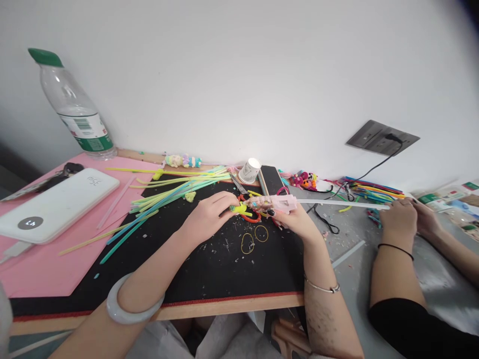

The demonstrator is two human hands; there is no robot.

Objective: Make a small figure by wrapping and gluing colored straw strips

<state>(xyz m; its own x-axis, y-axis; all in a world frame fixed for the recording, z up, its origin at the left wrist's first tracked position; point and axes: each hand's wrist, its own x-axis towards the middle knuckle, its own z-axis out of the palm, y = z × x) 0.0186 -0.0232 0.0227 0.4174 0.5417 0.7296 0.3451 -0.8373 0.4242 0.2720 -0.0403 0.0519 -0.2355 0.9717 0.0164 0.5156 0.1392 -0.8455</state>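
Observation:
My left hand (pixel 214 212) pinches a small bright yellow pipe-cleaner piece (pixel 244 209) over the black mat (pixel 209 269). In my right hand (pixel 299 222) is a pale pink hot glue gun (pixel 282 202), its nozzle end pointing left toward the yellow piece. A long whitish glue stick (pixel 340 202) extends from the gun's back to the right. Whether the nozzle touches the yellow piece I cannot tell. Scissors (pixel 238 185) with orange handles lie partly hidden behind the gun. Two rubber bands (pixel 247 243) rest on the mat below my hands.
Yellow, green and blue pipe cleaners (pixel 160 197) spread left of my hands. A power bank (pixel 60 204) lies on pink sheeting (pixel 112 214); a bottle (pixel 80 109) stands behind. Near the wall are a paper cup (pixel 250 170) and phone (pixel 272 178). Another person's hands (pixel 400 217) work at right.

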